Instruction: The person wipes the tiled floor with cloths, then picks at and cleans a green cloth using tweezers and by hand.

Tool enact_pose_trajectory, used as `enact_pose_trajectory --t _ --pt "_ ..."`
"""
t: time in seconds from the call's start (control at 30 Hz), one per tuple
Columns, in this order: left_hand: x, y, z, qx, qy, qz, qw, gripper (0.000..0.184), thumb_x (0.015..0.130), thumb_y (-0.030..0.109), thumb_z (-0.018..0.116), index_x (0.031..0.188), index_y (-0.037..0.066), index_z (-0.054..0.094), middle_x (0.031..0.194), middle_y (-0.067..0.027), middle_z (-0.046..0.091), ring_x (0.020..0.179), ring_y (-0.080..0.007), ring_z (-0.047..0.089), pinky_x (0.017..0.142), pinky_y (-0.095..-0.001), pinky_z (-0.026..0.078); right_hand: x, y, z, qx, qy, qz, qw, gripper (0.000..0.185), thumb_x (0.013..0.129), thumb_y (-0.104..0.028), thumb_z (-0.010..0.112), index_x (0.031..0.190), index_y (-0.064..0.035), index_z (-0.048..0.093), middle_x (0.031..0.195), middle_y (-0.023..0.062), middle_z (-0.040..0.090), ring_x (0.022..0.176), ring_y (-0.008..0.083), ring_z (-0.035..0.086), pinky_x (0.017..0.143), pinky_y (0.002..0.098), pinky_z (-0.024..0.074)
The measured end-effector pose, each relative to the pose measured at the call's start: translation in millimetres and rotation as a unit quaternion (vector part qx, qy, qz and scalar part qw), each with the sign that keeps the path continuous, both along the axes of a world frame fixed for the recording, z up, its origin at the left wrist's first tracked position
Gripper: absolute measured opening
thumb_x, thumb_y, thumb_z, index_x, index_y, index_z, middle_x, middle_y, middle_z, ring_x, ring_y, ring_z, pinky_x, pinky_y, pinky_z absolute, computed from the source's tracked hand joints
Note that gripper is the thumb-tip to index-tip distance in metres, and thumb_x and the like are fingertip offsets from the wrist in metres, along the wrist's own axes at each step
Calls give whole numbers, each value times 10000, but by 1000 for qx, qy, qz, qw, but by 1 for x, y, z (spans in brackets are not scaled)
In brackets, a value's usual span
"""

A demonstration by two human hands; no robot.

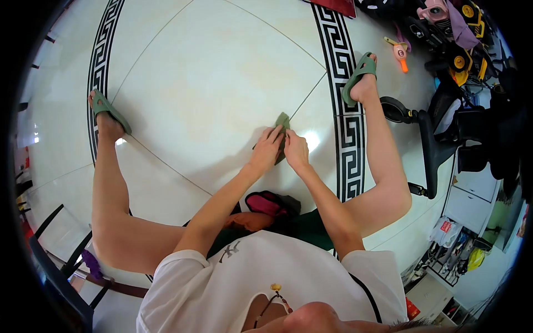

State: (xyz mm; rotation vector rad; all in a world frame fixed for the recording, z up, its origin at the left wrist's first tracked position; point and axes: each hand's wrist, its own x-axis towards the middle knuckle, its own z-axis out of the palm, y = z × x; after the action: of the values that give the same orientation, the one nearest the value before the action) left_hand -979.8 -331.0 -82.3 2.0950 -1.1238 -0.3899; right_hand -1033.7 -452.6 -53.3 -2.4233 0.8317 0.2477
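My left hand (266,150) and my right hand (296,149) meet in front of me, both closed on a small olive-green cloth item (282,120). Its pointed upper end sticks out above the fingers, and a lower edge shows between the hands. The fingers cover its middle, so its exact kind is unclear. Nearer my body, between my thighs, lies a dark cloth item with a pink inside (265,203). An orange-brown item (249,221) is beside it, partly hidden by my left forearm.
Glossy tiles (216,77) with black patterned border strips (351,150) lie below. Green slippers (110,111) are on my feet. A pink-orange toy (400,54), ride-on toys (458,58) and a black wheeled frame (427,150) stand at right. A dark chair (61,283) is at left.
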Motion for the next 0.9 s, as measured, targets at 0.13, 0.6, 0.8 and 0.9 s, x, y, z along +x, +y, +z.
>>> enact_pose_trajectory --t 0.13,0.6,0.8,0.9 --pt "-10 0 -6 -17 -18 23 999 533 718 46 667 1223 -38 517 1381 -138 411 1228 -324 395 1008 -401 390 0 4 -5 -74 48 80 993 220 857 -76 502 1045 24 557 720 224 634 698 383 640 617 464 514" --pt "-32 14 10 -23 37 73 996 540 685 11 672 1205 -1 527 1297 -130 458 1117 -317 448 930 -402 397 36 -9 7 -172 88 204 960 116 799 -42 535 820 48 605 756 232 644 708 374 658 616 435 542" --pt "-27 14 -6 -54 72 66 994 476 714 -4 648 1180 -1 547 1215 -137 481 1108 -332 457 933 -408 403 31 17 8 -133 149 181 963 131 831 -24 499 858 66 590 838 262 645 786 383 657 666 441 549" --pt "-33 17 -7 -85 83 82 989 416 736 -17 627 1145 -24 552 1174 -156 494 1077 -341 480 907 -401 428 40 -4 8 -161 113 152 969 121 845 -18 489 858 69 571 806 255 646 756 381 662 624 439 550"
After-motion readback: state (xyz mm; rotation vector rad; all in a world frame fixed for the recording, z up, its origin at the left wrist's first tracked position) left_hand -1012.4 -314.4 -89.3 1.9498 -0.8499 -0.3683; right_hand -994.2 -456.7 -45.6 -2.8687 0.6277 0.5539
